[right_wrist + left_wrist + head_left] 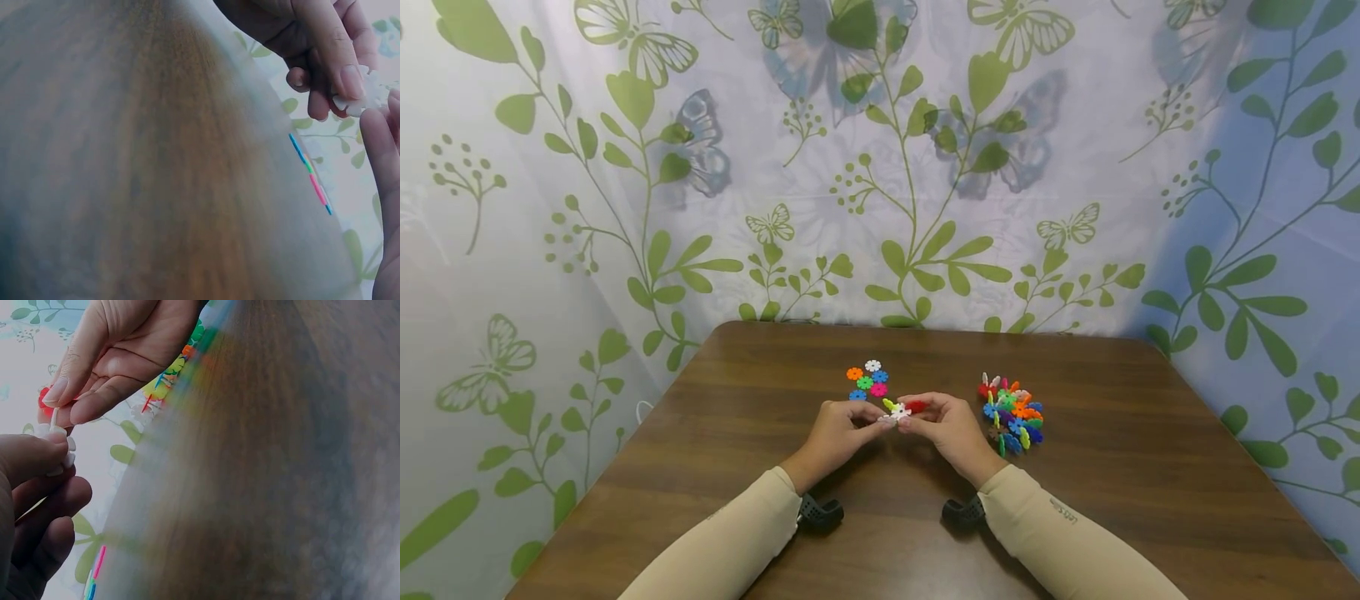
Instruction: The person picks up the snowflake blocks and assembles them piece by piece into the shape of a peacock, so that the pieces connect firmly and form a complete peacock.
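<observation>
In the head view, both hands meet over the middle of the table around a small cluster of flower-shaped interlocking discs (898,412) in white, red and yellow. My left hand (844,429) pinches a white disc (371,89) between thumb and fingers, its other fingers loosely bent. From the other side, my right hand (951,429) grips the cluster by thumb and fingers. A red disc (45,397) shows beside the right thumb in the left wrist view. The fingertips of both hands almost meet and hide part of the cluster.
Several loose flat discs (865,383) lie beyond the left hand. To the right of the right hand sits a pile of joined discs (1015,414) in many colours. The brown wooden table (895,542) ends at a patterned curtain (917,200).
</observation>
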Motion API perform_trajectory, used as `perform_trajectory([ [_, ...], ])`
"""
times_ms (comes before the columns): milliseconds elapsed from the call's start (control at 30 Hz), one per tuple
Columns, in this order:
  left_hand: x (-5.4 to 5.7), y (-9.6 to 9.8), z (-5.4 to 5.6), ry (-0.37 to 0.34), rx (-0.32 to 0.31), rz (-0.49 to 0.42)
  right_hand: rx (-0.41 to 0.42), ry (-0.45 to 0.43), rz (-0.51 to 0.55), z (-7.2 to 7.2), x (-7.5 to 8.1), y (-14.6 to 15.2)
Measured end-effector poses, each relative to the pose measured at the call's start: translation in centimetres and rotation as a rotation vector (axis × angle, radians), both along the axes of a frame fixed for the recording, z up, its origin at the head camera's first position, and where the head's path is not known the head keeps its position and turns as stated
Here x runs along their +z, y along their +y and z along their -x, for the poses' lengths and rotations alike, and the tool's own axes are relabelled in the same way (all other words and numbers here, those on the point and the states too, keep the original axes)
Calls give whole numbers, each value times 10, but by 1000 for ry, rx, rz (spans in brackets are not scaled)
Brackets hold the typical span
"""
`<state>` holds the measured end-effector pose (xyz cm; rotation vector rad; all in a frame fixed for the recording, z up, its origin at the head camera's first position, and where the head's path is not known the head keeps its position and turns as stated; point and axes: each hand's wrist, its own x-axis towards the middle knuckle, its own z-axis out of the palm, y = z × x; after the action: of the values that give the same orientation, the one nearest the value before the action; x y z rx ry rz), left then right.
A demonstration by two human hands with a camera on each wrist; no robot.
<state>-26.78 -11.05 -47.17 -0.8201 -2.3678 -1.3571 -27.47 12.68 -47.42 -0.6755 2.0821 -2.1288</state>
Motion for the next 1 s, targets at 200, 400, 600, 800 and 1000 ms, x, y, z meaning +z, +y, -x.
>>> perform_trajectory([
  [200, 0, 1, -1, 64, 19, 1, 24, 13, 16, 0, 1, 0],
  [400, -1, 3, -2, 86, 29, -15, 2, 7, 49, -3, 1, -3],
  [600, -1, 5, -5, 99, 36, -41, -12, -11, 88, -4, 2, -5],
  [800, -3, 7, -5, 124, 31, -66, -12, -16, 103, -5, 2, -5],
  [1000, -5, 10, -5, 168, 45, -94, -21, -32, 134, -5, 3, -6],
])
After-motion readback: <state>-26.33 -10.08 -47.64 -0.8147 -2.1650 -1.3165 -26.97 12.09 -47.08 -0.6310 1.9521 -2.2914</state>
